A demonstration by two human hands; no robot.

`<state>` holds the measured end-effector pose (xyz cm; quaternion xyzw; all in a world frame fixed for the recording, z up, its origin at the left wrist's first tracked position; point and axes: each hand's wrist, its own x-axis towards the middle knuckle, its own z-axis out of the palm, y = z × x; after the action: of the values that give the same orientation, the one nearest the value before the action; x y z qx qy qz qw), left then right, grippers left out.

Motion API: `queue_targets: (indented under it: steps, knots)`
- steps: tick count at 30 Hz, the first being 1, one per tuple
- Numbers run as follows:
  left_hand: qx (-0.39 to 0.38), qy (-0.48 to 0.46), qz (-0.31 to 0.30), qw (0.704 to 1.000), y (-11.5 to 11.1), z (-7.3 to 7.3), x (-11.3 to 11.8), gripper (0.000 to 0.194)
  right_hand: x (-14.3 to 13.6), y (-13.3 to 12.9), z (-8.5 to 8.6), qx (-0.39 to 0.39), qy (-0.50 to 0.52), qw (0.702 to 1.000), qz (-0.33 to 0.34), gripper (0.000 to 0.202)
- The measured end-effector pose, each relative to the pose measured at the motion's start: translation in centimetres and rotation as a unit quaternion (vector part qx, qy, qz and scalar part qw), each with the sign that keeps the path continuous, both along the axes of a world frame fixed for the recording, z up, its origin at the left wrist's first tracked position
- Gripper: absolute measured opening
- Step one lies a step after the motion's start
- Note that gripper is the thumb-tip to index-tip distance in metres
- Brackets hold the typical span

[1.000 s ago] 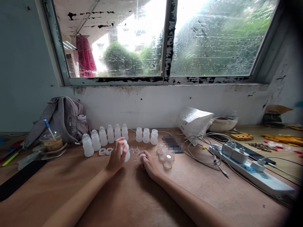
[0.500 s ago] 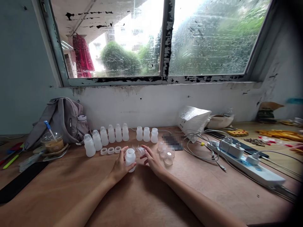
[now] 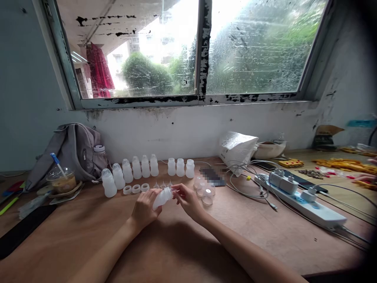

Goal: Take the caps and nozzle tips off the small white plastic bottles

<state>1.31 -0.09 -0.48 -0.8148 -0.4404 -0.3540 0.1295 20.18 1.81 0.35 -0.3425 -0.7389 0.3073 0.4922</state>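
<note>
My left hand (image 3: 145, 205) is wrapped round a translucent white baby bottle (image 3: 159, 200), tilted with its neck to the right. At its mouth sits a ribbed translucent ring (image 3: 168, 191). My right hand (image 3: 188, 199) has its fingertips closed on that ring; they partly hide it. Just beyond stand several clear teats (image 3: 163, 183), with three white rings (image 3: 136, 188) to their left. Behind is a row of capped bottles (image 3: 136, 168), and three open bottles (image 3: 180, 168) stand farther right. Clear domed caps (image 3: 207, 199) lie to the right of my right hand.
A power strip (image 3: 306, 206) with plugs and tangled cables (image 3: 235, 177) lies at right. A white pouch (image 3: 237, 149) stands by the wall. At left are a grey backpack (image 3: 75, 151), a drink cup (image 3: 62, 181) and a black mat (image 3: 28, 228). Another person's hand (image 3: 369, 179) shows at far right.
My left hand has tipped the bottle from upright toward the right. My right hand has brought the clear ribbed piece from beside the bottle to its mouth. The view has shifted slightly.
</note>
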Motion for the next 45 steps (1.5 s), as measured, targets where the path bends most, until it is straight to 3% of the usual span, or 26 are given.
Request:
queue_targets:
  steps: [4, 8, 15, 19, 23, 30, 36, 45]
  knots:
    - [0.049, 0.051, 0.013, 0.997, 0.3, -0.1, -0.6, 0.047, 0.3, 0.0, 0.3, 0.004, -0.028, 0.999, -0.02, 0.025]
    - [0.098, 0.1, -0.012, 0.99, 0.6, -0.2, -1.2, 0.046, 0.5, 0.1, 0.4, -0.007, -0.067, 0.997, -0.041, 0.037]
    - [0.103, 0.106, -0.051, 0.988, 0.2, 0.1, -0.9, 0.046, 0.5, 0.4, 0.5, -0.032, -0.105, 0.993, -0.039, 0.053]
    - [0.081, 0.083, -0.019, 0.993, 0.3, 0.0, -0.9, 0.048, 0.9, 0.3, 1.2, -0.016, -0.104, 0.993, -0.057, 0.039]
    - [0.066, 0.068, 0.001, 0.996, 0.5, -0.2, -1.1, 0.049, 1.2, 0.6, 1.4, -0.039, -0.103, 0.994, -0.006, 0.021]
    - [0.051, 0.06, -0.012, 0.997, 0.5, -0.1, -1.1, 0.048, 1.4, 1.0, 0.9, -0.076, -0.075, 0.993, 0.047, 0.027]
    - [0.054, 0.069, -0.04, 0.995, 0.4, -0.1, -0.8, 0.051, 1.6, 1.5, 0.5, -0.105, -0.104, 0.988, 0.036, 0.045]
    - [0.028, 0.058, -0.034, 0.997, 0.4, -0.1, -0.7, 0.051, 1.5, 1.0, 1.1, -0.061, -0.099, 0.992, 0.042, 0.03]
